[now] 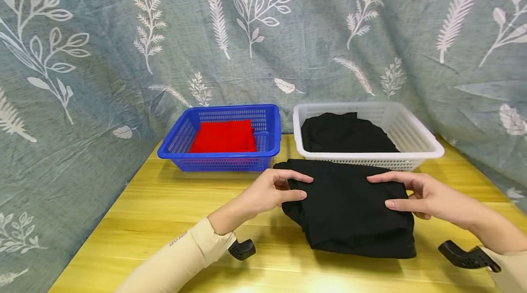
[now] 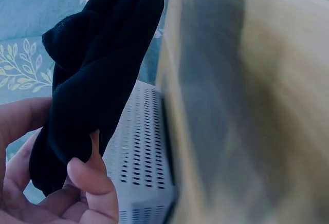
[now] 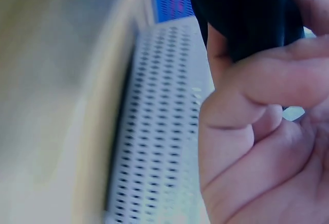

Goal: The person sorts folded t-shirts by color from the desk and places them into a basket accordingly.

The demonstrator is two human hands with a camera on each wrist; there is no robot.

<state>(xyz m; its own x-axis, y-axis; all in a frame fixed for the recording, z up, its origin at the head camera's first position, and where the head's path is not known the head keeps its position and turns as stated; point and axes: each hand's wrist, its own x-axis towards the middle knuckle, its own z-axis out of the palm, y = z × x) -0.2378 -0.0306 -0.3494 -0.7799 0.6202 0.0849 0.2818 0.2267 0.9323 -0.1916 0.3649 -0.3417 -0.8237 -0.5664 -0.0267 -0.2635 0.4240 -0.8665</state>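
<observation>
A folded black cloth (image 1: pixel 350 210), perhaps a garment, is held above the table in front of the white basket. My left hand (image 1: pixel 276 190) grips its left side, thumb and index finger on the near face and other fingers behind. On the right side, my right hand (image 1: pixel 416 192) pinches the cloth in the same way. The left wrist view shows the thick folds of the black cloth (image 2: pixel 97 75) between thumb and fingers. In the right wrist view, the right hand (image 3: pixel 262 126) has its fingers wrapped about the cloth's edge.
Behind the held cloth stands a white basket (image 1: pixel 420 153) with black cloth (image 1: pixel 346 135) inside. To its left is a blue basket (image 1: pixel 218 155) holding red cloth (image 1: pixel 224 137). Both stand on a wooden table (image 1: pixel 164 219) against a patterned curtain (image 1: pixel 255 73).
</observation>
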